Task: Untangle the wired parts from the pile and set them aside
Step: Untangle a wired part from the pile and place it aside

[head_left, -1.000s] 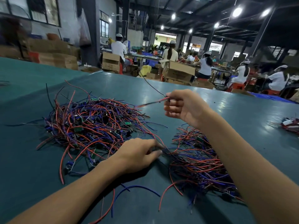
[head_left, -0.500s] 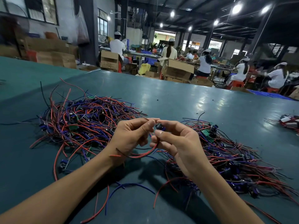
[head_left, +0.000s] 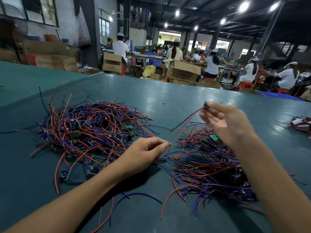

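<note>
A big tangled pile (head_left: 90,128) of red, blue and black wires with small green boards lies on the left of the teal table. A second heap of wired parts (head_left: 210,163) lies on the right. My right hand (head_left: 223,121), blurred, is raised above that heap and pinches a small dark wired part (head_left: 205,105) at its fingertips; its red and black leads trail down to the left. My left hand (head_left: 148,152) rests low between the two heaps, fingers curled, pinching a thin red wire beside its fingertips.
The teal table (head_left: 168,98) stretches far ahead. Loose red and blue wires (head_left: 134,195) lie near the front edge. Another small bundle of parts (head_left: 301,123) sits at the far right. Beyond the table are cardboard boxes and seated workers.
My hands were together in the middle holding one part. Now the right hand has lifted up and to the right with the part, and the left hand has dropped toward the table.
</note>
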